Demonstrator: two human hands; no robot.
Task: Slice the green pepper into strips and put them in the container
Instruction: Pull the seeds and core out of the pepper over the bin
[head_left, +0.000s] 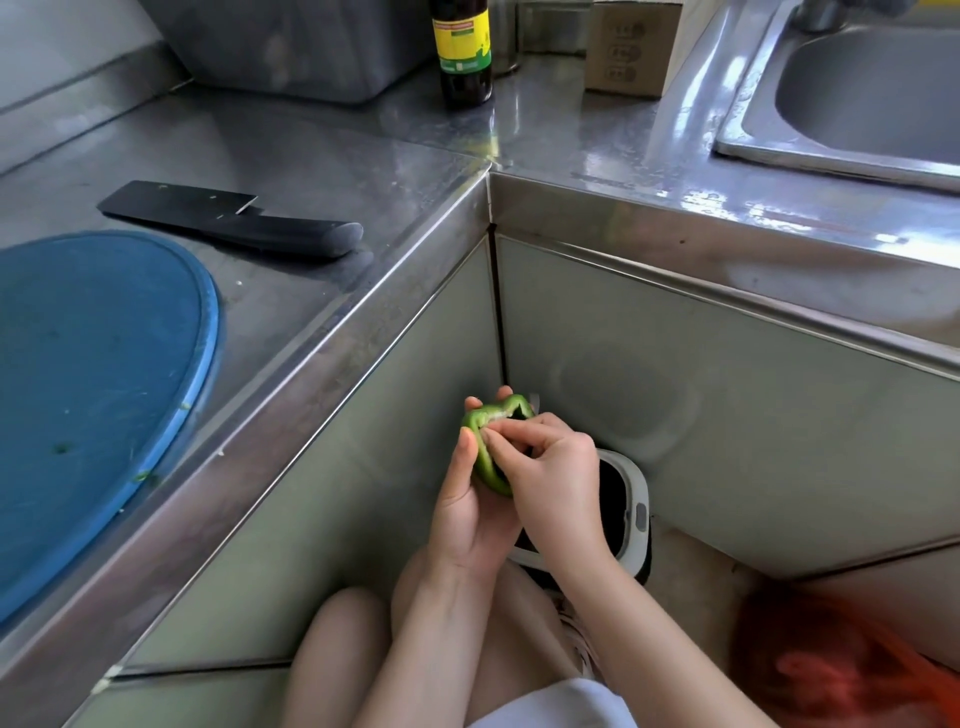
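A cut-open green pepper is held below counter level, in front of the cabinet corner. My left hand cups it from below and the left. The fingers of my right hand pinch at the pale inside of the pepper. Both hands hover over a white-rimmed bin on the floor. A black cleaver lies flat on the steel counter, beside a round blue cutting board with green specks on it.
A dark sauce bottle with a yellow label, a grey tub and a cardboard box stand at the counter's back. A steel sink is at the upper right. An orange mesh bag lies on the floor at the lower right.
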